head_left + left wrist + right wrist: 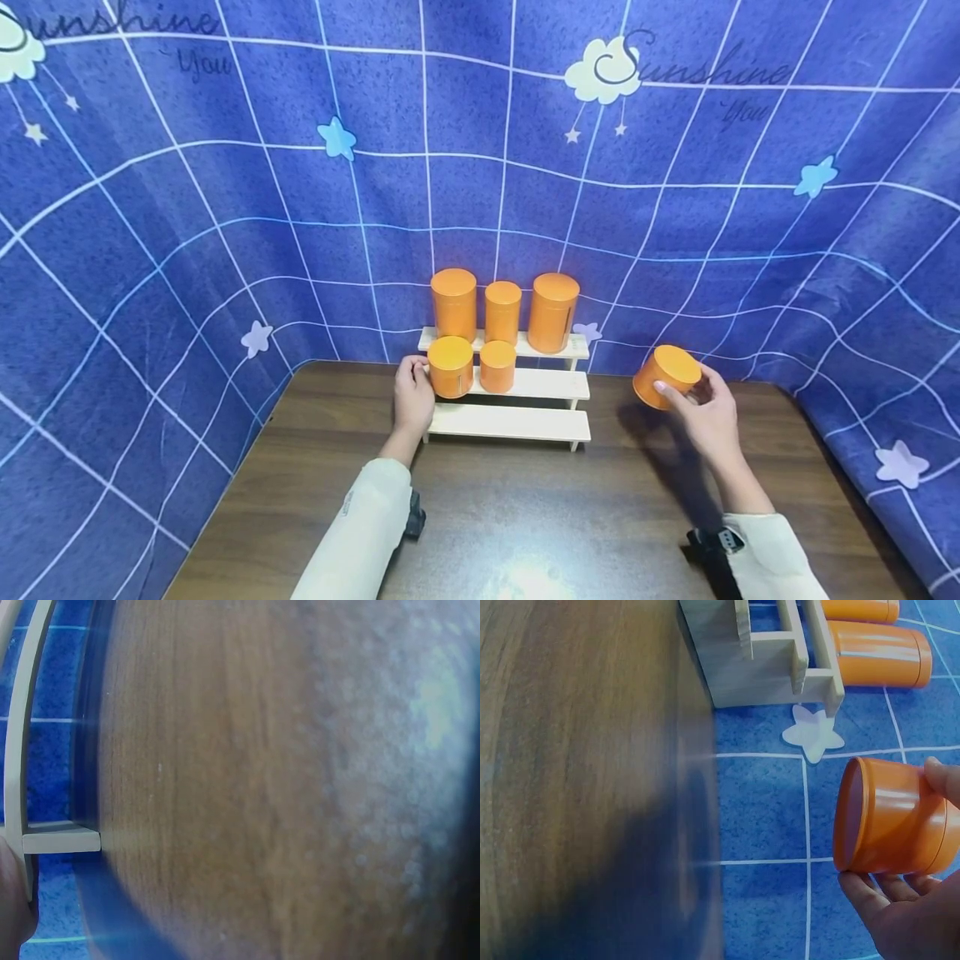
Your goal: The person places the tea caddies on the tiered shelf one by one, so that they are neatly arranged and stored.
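Orange tin: held tilted above the table, right of frame centre.
Right hand: fingers curled round the orange tin (thumb on its far side).
Left hand: rests against the stepped rack beside a short tin; grip cannot be told.
Rack: five tins, three on the top step, two on the middle.
Backdrop: blue grid cloth.

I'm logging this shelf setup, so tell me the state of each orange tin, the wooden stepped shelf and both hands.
Three orange round tins on top step: upright, lidded.
Two short orange tins on middle step: upright, lidded.
Short orange tin in right hand: tilted, lifted off the table.
Pale wooden stepped shelf: bottom step bare.
Left hand: touching the leftmost middle-step tin.
Right hand: fingers round the tin.
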The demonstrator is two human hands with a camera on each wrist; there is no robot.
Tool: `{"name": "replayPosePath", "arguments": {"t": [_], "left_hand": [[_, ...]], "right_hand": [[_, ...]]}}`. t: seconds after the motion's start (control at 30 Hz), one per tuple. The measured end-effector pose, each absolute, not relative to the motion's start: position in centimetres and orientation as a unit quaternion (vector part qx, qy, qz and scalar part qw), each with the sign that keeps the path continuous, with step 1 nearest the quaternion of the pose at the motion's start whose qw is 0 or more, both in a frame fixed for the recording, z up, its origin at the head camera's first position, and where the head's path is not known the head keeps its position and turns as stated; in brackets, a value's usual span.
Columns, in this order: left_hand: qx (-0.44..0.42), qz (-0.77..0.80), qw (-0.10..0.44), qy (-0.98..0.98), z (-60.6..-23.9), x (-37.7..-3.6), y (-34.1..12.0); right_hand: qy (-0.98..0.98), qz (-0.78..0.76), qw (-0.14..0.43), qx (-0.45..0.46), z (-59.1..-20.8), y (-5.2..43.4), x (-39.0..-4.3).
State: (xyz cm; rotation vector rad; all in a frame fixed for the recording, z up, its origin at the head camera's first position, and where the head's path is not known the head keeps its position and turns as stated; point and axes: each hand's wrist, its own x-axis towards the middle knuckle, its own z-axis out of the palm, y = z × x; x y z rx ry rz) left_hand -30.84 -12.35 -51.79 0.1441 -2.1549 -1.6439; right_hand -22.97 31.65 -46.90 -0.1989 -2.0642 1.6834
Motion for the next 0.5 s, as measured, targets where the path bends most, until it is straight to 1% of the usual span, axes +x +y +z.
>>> {"name": "replayPosePath", "arguments": {"t": [0.2,0.5], "left_hand": [[0.051,-0.588,0.212,-0.779,-51.8,-30.9,-12.2],[0.055,-0.587,0.217,-0.778,-51.9,-31.0,-12.3]], "right_hand": [[-0.775,0.592,0.213,-0.056,-46.7,31.4,-22.8],[-0.8,0.566,0.197,0.008,-46.6,30.2,-22.8]]}}
